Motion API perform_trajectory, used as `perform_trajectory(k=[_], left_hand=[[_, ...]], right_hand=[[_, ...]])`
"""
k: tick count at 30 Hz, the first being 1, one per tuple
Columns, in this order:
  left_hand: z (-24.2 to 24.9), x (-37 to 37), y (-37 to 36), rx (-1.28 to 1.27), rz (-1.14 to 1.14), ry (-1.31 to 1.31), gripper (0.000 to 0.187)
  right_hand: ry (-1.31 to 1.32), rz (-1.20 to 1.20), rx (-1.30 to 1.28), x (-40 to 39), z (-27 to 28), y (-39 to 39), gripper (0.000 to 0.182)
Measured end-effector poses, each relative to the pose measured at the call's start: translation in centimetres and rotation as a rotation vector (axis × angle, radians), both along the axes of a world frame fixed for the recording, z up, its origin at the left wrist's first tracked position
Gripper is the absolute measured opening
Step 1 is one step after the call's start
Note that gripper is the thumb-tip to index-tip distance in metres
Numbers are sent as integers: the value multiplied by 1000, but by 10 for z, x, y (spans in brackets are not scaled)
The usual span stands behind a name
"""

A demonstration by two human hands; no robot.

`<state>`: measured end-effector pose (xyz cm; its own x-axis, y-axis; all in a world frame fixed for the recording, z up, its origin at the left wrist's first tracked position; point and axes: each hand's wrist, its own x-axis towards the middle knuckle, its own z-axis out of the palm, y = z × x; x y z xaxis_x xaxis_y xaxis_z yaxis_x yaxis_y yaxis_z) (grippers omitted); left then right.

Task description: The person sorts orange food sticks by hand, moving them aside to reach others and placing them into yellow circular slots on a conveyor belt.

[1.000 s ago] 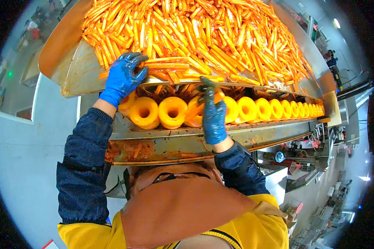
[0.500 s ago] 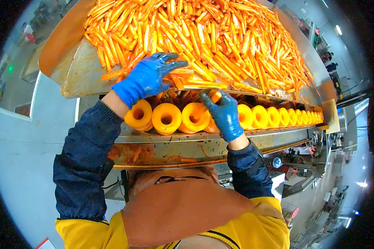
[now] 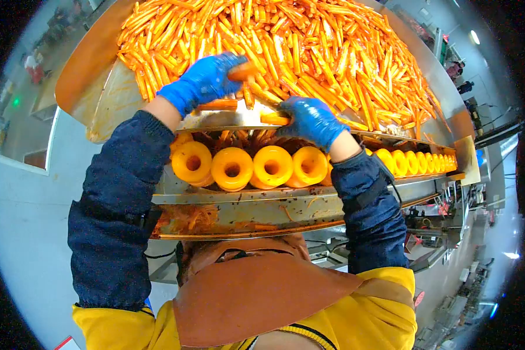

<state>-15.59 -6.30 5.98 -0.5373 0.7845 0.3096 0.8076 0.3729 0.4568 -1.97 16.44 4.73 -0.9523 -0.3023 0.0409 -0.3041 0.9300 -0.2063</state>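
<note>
Near: row of yellow rollers (image 3: pixel 252 166), now uncovered. The right hand (image 3: pixel 310 119) has lifted off them to the tray lip just beyond, fingers closed on one orange stick (image 3: pixel 272 119). Farther, the left hand (image 3: pixel 204 81) has slid deeper into the heap of sticks (image 3: pixel 309 52), pinching another stick (image 3: pixel 242 72). Both hands gathering, not feeding.

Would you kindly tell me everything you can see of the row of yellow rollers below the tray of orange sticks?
The row of yellow rollers runs left to right under the front lip of the metal tray. They look like glossy plastic spools with flared rims and a dark centre hole, smeared with orange sauce. They sit side by side, shrinking toward the right. A stained metal rail lies in front of them. The right hand's sleeve crosses over part of the row; neither hand touches a roller.
</note>
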Motion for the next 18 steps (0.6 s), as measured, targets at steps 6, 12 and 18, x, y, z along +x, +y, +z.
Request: perform_trajectory(k=[6,12,18], left_hand=[[15,14,-43,850,253,-657,40],[-1,69,-82,1007,206,-798,37],[-15,121,-94,1085,396,-1079,40]], right_hand=[[516,-144,-369,42,29,-8,23],[230,-382,-1074,93,-27,-32,14],[255,-467,-1117,108,-21,-20,15]])
